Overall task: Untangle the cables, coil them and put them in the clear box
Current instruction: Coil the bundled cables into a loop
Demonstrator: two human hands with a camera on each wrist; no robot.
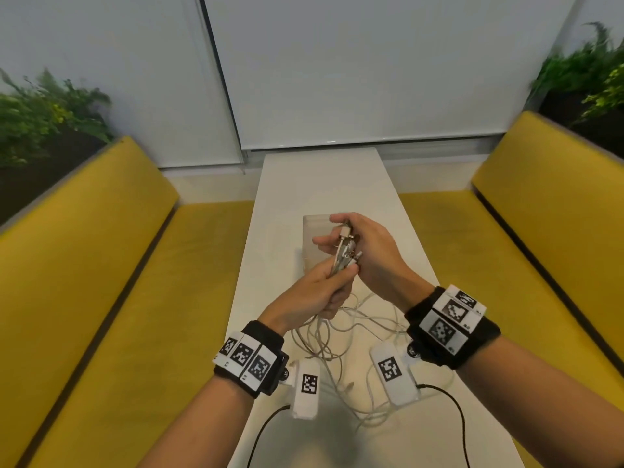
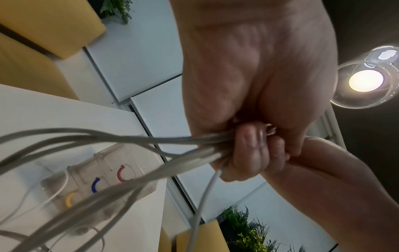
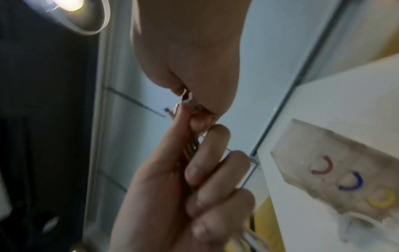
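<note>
A bundle of grey-white cables [image 1: 341, 336] trails from my hands down into a loose tangle on the white table [image 1: 320, 184]. My left hand [image 1: 337, 282] grips the gathered strands, fingers curled round them [image 2: 244, 143]. Just above it, my right hand [image 1: 344, 234] pinches the metal plug ends [image 1: 346, 246] of the bundle, seen close in the right wrist view [image 3: 185, 98]. The clear box [image 1: 312, 231] stands on the table right behind both hands; red, blue and yellow clips show inside it [image 2: 86, 170] [image 3: 313, 145]. One thin white cable lies against the box.
Yellow benches [image 1: 118, 265] [image 1: 540, 231] run along both sides of the narrow table. Plants [image 1: 44, 109] stand behind the backrests, and a window blind closes the far end. Black leads from the wrist units hang over the near table edge. A lamp [image 2: 364, 81] glows overhead.
</note>
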